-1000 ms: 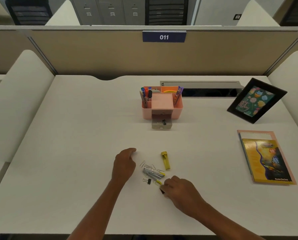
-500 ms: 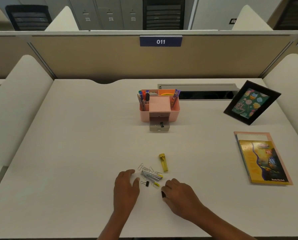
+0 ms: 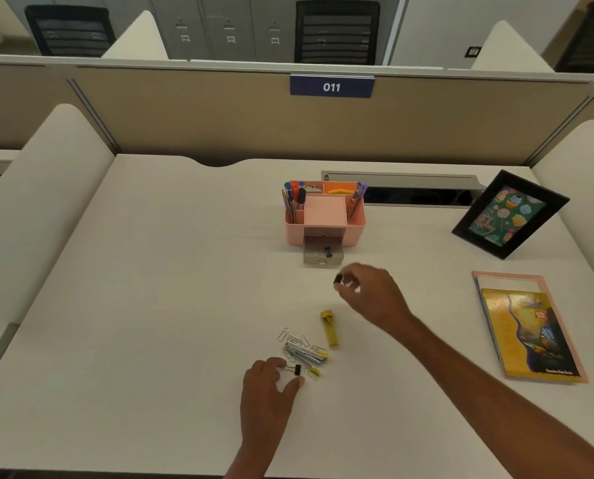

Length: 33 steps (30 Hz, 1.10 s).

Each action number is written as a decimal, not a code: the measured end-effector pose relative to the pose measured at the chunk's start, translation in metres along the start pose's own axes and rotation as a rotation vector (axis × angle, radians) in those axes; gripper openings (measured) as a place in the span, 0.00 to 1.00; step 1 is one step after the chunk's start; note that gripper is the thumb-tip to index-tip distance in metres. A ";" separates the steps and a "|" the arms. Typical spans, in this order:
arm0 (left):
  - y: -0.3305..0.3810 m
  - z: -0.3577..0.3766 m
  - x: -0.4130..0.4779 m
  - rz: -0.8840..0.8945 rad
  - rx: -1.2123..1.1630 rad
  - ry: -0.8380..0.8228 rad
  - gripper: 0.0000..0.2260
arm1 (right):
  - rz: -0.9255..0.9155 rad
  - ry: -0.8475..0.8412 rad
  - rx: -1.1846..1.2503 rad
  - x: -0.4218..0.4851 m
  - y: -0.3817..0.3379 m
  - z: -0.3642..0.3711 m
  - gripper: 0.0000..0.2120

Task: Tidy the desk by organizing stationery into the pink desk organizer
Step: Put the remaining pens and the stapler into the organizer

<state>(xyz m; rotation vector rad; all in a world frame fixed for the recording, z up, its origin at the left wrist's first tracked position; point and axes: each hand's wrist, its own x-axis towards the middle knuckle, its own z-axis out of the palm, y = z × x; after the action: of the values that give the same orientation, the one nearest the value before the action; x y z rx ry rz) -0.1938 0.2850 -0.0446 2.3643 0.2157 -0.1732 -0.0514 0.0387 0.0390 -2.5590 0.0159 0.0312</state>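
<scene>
The pink desk organizer stands at the desk's far middle, pens in its side slots. Its small grey drawer is pulled out with one black binder clip inside. My right hand hovers just in front of the drawer and pinches a small black binder clip at its fingertips. Nearer me lies a heap of paper clips with a small stapler, a yellow tube and another black binder clip. My left hand lies beside that clip, thumb and fingers spread around it.
A black picture frame leans at the far right. Notebooks are stacked at the right edge. A cable slot opens behind the organizer. Padded partitions enclose the desk on three sides.
My right hand has lifted off the desk near the heap and travelled forward to the drawer with a black clip. My left hand has shifted slightly right toward the remaining clip.
</scene>
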 end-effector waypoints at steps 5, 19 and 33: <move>-0.001 0.001 0.002 -0.006 0.004 0.007 0.13 | -0.046 0.044 -0.170 0.067 -0.027 -0.001 0.10; 0.001 0.007 0.005 -0.024 0.066 0.032 0.16 | -0.290 -0.274 -0.649 0.143 -0.025 0.030 0.08; 0.012 0.012 0.004 0.007 0.119 0.071 0.06 | -0.301 -0.194 -0.578 0.126 -0.009 0.031 0.04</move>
<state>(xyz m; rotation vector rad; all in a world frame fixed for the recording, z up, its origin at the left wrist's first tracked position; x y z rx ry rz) -0.1881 0.2691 -0.0460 2.4919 0.2375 -0.1014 0.0743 0.0625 0.0152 -3.0886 -0.5224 0.1924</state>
